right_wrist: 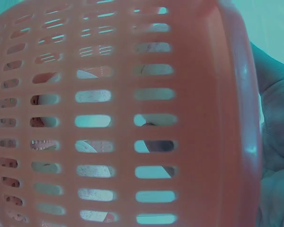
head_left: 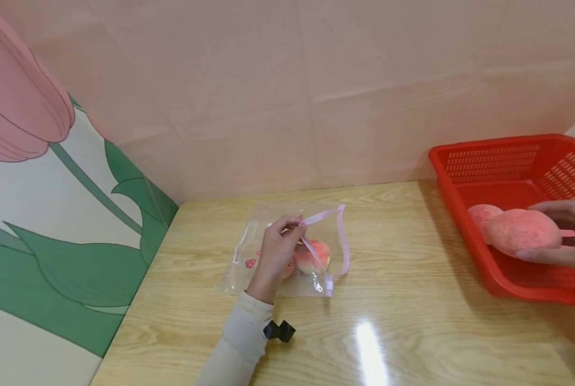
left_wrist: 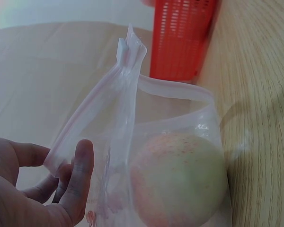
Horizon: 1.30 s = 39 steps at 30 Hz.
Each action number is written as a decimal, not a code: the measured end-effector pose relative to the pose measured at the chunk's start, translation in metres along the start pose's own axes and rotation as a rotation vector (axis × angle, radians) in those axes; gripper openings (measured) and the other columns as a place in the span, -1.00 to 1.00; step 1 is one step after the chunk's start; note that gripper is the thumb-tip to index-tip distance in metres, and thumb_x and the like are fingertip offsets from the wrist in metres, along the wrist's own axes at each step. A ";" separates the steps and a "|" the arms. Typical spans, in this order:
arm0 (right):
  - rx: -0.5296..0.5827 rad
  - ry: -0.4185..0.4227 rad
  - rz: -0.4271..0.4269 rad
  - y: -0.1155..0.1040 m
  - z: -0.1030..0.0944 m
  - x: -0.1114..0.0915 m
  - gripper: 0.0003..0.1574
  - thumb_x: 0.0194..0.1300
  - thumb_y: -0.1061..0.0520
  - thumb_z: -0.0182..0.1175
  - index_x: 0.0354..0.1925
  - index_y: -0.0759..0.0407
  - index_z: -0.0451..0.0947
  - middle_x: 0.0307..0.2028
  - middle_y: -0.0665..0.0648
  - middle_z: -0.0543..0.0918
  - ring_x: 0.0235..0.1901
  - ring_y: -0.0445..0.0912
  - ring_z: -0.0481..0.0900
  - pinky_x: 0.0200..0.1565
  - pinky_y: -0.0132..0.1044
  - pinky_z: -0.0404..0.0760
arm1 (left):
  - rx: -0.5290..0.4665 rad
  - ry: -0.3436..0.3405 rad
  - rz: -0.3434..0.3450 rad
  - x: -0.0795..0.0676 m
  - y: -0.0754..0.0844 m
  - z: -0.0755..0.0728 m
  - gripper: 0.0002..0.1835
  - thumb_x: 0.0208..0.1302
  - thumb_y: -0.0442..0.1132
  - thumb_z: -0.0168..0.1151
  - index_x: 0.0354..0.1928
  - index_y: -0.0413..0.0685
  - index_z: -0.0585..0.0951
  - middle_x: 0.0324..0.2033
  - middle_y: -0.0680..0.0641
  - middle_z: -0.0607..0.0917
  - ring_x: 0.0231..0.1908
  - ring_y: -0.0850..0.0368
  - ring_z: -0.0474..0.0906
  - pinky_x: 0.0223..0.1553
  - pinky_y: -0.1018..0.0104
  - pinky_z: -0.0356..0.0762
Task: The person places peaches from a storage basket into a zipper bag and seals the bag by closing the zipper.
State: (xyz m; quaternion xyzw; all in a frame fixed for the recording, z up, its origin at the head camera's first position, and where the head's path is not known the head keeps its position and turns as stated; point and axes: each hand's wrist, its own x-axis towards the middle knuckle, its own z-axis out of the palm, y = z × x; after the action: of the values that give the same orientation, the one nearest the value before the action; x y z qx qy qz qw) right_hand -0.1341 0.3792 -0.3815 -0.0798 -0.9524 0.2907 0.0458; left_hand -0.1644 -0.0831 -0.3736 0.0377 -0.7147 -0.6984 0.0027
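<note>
My left hand (head_left: 280,249) pinches the pink-edged mouth of a clear zip bag (head_left: 249,236), which lies on the table. In the left wrist view, thumb and fingers hold one corner of the lifted rim, and the bag's mouth gapes. Inside the bag sits a peach (left_wrist: 180,179), pink and pale yellow; part of another shows beside my hand in the head view. To the right, my right hand (head_left: 574,230) grips a pink peach (head_left: 524,233) within the red basket (head_left: 466,230). Another peach (head_left: 484,215) shows behind it. The right wrist view shows mostly the slotted basket wall (right_wrist: 199,118).
The wooden table (head_left: 393,241) carries the bag at centre and the basket at right. Behind stands a plain beige backdrop (head_left: 244,107). A tulip-patterned panel (head_left: 65,268) borders the left side. A white slider (head_left: 329,286) sits at the bag's near corner.
</note>
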 end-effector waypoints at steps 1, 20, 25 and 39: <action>0.001 0.006 0.001 -0.001 0.001 -0.001 0.46 -0.17 -0.20 0.62 0.42 0.42 0.05 0.19 0.62 0.31 0.02 0.49 0.29 -0.03 0.51 0.42 | 0.007 0.000 0.003 0.000 0.000 0.000 -0.83 0.35 -0.38 0.21 -0.12 -0.38 0.61 -0.33 0.02 0.58 -0.47 0.24 0.55 -0.35 0.25 0.74; 0.014 -0.018 -0.048 -0.004 0.007 0.000 0.56 -0.14 -0.21 0.61 0.56 0.20 -0.11 0.26 0.58 0.22 0.02 0.48 0.23 -0.34 0.36 0.63 | 0.045 -0.005 0.006 0.000 0.003 -0.001 -0.83 0.35 -0.35 0.22 -0.12 -0.34 0.63 -0.31 0.01 0.60 -0.45 0.24 0.56 -0.36 0.31 0.72; -0.020 -0.030 -0.050 -0.006 0.007 -0.001 0.51 -0.19 -0.26 0.61 0.52 0.23 0.04 0.24 0.57 0.20 0.00 0.45 0.20 -0.43 0.23 0.66 | 0.044 -0.011 0.012 -0.001 0.002 -0.002 -0.83 0.36 -0.36 0.20 -0.11 -0.36 0.62 -0.34 0.01 0.58 -0.46 0.25 0.57 -0.32 0.22 0.75; 0.018 0.010 -0.016 -0.012 0.009 0.002 0.49 -0.19 -0.24 0.62 0.50 0.26 0.05 0.26 0.56 0.22 0.01 0.45 0.21 -0.51 0.01 0.62 | 0.039 -0.005 0.020 0.002 -0.002 -0.002 -0.82 0.35 -0.36 0.21 -0.13 -0.38 0.61 -0.10 -0.15 0.68 -0.45 0.27 0.56 -0.39 0.39 0.69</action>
State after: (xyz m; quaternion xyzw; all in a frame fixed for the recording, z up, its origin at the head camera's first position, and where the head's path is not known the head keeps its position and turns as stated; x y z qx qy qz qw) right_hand -0.1383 0.3647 -0.3821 -0.0734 -0.9501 0.2982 0.0537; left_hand -0.1659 -0.0855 -0.3759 0.0287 -0.7287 -0.6842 0.0072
